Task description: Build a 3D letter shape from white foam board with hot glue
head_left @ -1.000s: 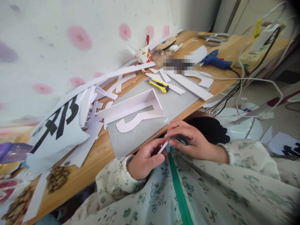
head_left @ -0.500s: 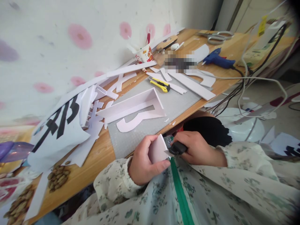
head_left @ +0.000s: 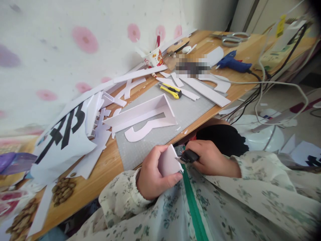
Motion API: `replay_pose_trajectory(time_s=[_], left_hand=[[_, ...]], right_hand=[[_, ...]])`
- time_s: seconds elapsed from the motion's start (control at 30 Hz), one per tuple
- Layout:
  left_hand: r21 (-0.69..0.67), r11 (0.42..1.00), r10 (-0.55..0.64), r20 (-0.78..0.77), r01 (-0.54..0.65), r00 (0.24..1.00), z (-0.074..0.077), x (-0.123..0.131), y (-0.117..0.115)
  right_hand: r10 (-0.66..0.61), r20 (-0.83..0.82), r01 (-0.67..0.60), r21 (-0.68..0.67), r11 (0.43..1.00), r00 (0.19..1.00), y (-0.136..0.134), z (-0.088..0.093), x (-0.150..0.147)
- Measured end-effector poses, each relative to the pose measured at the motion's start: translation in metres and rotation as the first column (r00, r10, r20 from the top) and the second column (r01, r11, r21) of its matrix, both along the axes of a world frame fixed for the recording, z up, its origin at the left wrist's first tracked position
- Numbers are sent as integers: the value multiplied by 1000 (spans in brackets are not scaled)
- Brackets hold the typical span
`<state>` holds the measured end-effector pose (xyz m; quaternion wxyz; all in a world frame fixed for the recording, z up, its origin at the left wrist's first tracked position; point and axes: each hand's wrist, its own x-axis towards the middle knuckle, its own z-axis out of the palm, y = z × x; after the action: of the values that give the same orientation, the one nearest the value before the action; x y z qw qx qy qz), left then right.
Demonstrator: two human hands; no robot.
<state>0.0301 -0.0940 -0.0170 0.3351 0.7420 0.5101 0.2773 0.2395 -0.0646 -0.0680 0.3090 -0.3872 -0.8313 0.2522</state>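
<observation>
My left hand [head_left: 155, 174] grips a small white foam board piece [head_left: 168, 161] in front of my lap, thumb on its lower edge. Closed around a black-handled utility knife [head_left: 188, 156], my right hand [head_left: 210, 157] holds the blade at the board's right edge. A frayed bit of board sticks out at the lower corner near my left thumb. On the grey cutting mat [head_left: 135, 152] beyond my hands sits a white foam letter part [head_left: 150, 129] with upright walls along its back and right end.
A yellow utility knife [head_left: 171, 91] lies on the mat among white strips. Farther right are a blue glue gun [head_left: 233, 63], scissors [head_left: 234, 39] and loose cables [head_left: 260, 82]. Nuts [head_left: 63, 191] and printed paper [head_left: 64, 144] lie left; a paper cup [head_left: 154, 58] stands by the wall.
My right hand has shifted the knife slightly left and up along the board's edge. The frayed bit at the lower corner shows more. My left hand stays nearly in place.
</observation>
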Motion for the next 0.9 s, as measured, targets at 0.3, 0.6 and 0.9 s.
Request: replay_pose_trajectory(time_s=[0.3, 0.6, 0.9], left_hand=[[-9, 1000, -8, -36, 7, 999, 3, 1, 0], [12, 1000, -23, -39, 24, 999, 3, 1, -1], [2, 1000, -30, -27, 30, 999, 4, -1, -3]], right_hand=[[-19, 29, 19, 10, 1000, 999, 2, -4, -1], [-62, 61, 65, -59, 996, 996, 4, -9, -1], [-136, 74, 147, -186, 971, 988, 8, -16, -4]])
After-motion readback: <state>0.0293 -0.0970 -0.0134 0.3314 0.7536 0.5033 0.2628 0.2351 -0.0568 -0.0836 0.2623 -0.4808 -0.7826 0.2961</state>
